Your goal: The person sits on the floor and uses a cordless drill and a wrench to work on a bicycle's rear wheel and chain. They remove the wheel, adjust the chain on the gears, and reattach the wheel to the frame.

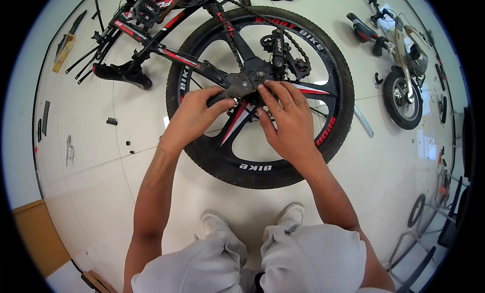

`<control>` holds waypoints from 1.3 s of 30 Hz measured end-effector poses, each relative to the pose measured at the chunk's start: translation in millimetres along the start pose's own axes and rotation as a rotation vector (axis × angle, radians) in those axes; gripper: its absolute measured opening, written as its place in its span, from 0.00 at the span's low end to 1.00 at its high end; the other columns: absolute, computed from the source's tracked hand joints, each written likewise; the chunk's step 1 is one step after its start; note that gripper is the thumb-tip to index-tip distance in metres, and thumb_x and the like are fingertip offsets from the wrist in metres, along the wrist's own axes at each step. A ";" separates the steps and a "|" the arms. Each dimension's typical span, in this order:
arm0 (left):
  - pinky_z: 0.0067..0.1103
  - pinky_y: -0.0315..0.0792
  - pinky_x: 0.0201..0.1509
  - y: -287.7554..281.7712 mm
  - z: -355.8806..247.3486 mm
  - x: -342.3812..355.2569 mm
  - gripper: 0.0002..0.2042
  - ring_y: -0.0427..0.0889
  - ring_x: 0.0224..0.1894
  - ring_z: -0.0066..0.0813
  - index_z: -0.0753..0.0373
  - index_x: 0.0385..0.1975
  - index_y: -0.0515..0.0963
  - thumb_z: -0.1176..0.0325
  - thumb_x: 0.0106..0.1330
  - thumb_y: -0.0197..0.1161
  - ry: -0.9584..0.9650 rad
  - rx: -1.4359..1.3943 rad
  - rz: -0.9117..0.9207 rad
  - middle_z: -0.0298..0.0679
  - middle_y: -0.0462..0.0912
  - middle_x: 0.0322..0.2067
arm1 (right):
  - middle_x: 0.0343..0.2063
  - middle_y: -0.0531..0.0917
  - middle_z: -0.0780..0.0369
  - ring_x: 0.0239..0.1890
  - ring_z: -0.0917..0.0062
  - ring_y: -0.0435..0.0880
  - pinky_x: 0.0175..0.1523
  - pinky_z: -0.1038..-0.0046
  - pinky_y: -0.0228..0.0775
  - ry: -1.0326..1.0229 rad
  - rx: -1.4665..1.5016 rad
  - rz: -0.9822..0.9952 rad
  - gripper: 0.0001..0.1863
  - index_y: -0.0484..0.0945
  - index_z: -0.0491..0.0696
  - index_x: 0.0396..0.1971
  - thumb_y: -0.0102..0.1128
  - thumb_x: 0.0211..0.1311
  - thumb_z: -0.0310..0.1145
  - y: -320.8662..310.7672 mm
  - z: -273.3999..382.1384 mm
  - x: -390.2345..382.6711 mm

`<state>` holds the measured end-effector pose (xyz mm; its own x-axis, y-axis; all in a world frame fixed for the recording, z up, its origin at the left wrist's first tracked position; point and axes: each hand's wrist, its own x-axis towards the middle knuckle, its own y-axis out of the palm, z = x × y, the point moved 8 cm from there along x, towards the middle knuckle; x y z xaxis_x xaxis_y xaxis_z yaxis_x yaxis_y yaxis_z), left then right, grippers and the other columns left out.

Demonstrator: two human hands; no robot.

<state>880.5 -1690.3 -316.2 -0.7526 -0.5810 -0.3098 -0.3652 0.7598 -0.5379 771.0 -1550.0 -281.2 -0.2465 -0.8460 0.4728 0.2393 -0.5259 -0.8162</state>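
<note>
A bicycle wheel (336, 83) with a black tyre and broad black, red and white spokes lies flat before me, joined to a folded black and red bicycle frame (179, 56). At the wheel's hub (261, 74), my left hand (191, 116) is closed around a dark, handle-shaped piece (217, 97). Its thumb lies near a small shiny metal end; the piece's exact kind is unclear. My right hand (292, 122) rests its stretched fingertips on the hub's near side, thumb apart below. Beyond them sit the derailleur (299, 68) and chain.
A bicycle saddle (124, 75) juts out at the left. Small black parts (111, 121) and a silver tool (69, 150) lie on the tiled floor. To the right are a metal strip (363, 121) and a small two-wheeled bike (404, 91). A metal-framed chair (429, 232) stands lower right.
</note>
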 end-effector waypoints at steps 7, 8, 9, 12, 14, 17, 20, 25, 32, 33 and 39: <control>0.22 0.70 0.35 12.9 18.1 4.5 0.19 0.75 0.30 0.23 0.69 0.43 0.79 0.57 0.66 0.63 0.008 -0.032 0.005 0.37 0.80 0.26 | 0.61 0.70 0.60 0.61 0.61 0.68 0.64 0.60 0.61 0.056 -0.042 0.047 0.29 0.71 0.45 0.60 0.64 0.56 0.32 11.3 -2.9 -13.7; 0.22 0.70 0.34 10.8 17.9 3.5 0.18 0.75 0.30 0.22 0.69 0.44 0.79 0.57 0.66 0.63 0.059 -0.091 -0.026 0.35 0.80 0.26 | 0.61 0.69 0.59 0.62 0.60 0.68 0.64 0.60 0.61 0.055 -0.028 0.055 0.29 0.71 0.45 0.60 0.64 0.56 0.32 11.1 -2.2 -14.6; 0.22 0.69 0.34 9.6 19.2 1.3 0.18 0.75 0.31 0.21 0.69 0.45 0.79 0.58 0.66 0.63 0.107 -0.151 -0.055 0.34 0.80 0.27 | 0.62 0.69 0.59 0.62 0.60 0.67 0.65 0.60 0.61 0.055 -0.013 0.068 0.29 0.71 0.45 0.60 0.64 0.56 0.32 10.4 -0.6 -15.6; 0.21 0.70 0.39 1.7 24.8 -2.3 0.18 0.76 0.32 0.21 0.68 0.47 0.79 0.60 0.66 0.63 0.131 -0.200 -0.056 0.38 0.82 0.29 | 0.63 0.68 0.57 0.63 0.58 0.67 0.66 0.60 0.60 0.062 0.031 0.111 0.30 0.70 0.44 0.60 0.64 0.56 0.31 9.4 0.8 -18.8; 0.21 0.70 0.39 2.4 16.9 -5.1 0.17 0.76 0.32 0.22 0.68 0.47 0.79 0.61 0.66 0.62 0.075 -0.240 0.002 0.38 0.82 0.29 | 0.63 0.68 0.57 0.63 0.58 0.67 0.66 0.60 0.61 0.063 0.063 0.119 0.30 0.70 0.44 0.60 0.64 0.56 0.30 6.5 0.9 -19.3; 0.24 0.70 0.36 -3.7 16.1 -6.8 0.16 0.78 0.30 0.26 0.68 0.42 0.80 0.59 0.66 0.62 0.188 -0.080 -0.055 0.41 0.81 0.26 | 0.62 0.70 0.56 0.63 0.57 0.67 0.65 0.60 0.62 0.018 0.058 0.067 0.30 0.69 0.44 0.61 0.64 0.56 0.30 0.5 10.3 -11.3; 0.29 0.71 0.38 2.1 11.5 -11.2 0.17 0.80 0.30 0.42 0.68 0.44 0.79 0.59 0.65 0.63 0.215 0.023 -0.175 0.50 0.81 0.28 | 0.60 0.71 0.54 0.62 0.56 0.68 0.64 0.59 0.62 -0.023 0.053 0.096 0.31 0.68 0.42 0.62 0.63 0.56 0.29 4.1 15.9 -3.8; 0.34 0.71 0.37 -3.7 -3.8 -27.0 0.16 0.80 0.32 0.51 0.69 0.41 0.80 0.60 0.64 0.63 0.278 0.110 -0.319 0.54 0.81 0.28 | 0.60 0.71 0.51 0.60 0.54 0.70 0.64 0.59 0.62 0.020 0.149 0.107 0.31 0.66 0.40 0.62 0.62 0.58 0.29 13.7 12.4 -8.8; 0.29 0.71 0.34 -8.0 11.8 -5.6 0.16 0.79 0.25 0.39 0.70 0.40 0.80 0.60 0.67 0.60 0.208 -0.092 -0.124 0.50 0.78 0.22 | 0.61 0.69 0.51 0.62 0.53 0.68 0.65 0.59 0.61 0.032 0.339 0.114 0.33 0.65 0.40 0.62 0.64 0.55 0.27 6.7 20.9 -1.0; 0.27 0.70 0.33 -7.6 9.7 -5.1 0.15 0.77 0.23 0.33 0.70 0.39 0.80 0.60 0.67 0.60 0.211 -0.111 -0.113 0.48 0.78 0.21 | 0.62 0.69 0.51 0.62 0.53 0.68 0.65 0.59 0.60 0.029 0.333 0.115 0.33 0.65 0.41 0.62 0.64 0.55 0.27 6.3 19.7 -0.9; 0.30 0.72 0.35 -11.6 -0.1 -19.4 0.16 0.80 0.29 0.43 0.67 0.41 0.80 0.59 0.65 0.63 0.338 0.099 -0.312 0.48 0.81 0.28 | 0.62 0.69 0.52 0.63 0.54 0.67 0.66 0.58 0.59 0.037 0.319 0.117 0.34 0.64 0.41 0.62 0.64 0.54 0.27 9.6 16.3 -5.2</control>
<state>899.3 -1687.8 -303.9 -0.7574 -0.6373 0.1422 -0.5605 0.5228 -0.6423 789.9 -1552.0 -286.1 -0.2321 -0.9017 0.3648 0.5484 -0.4311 -0.7166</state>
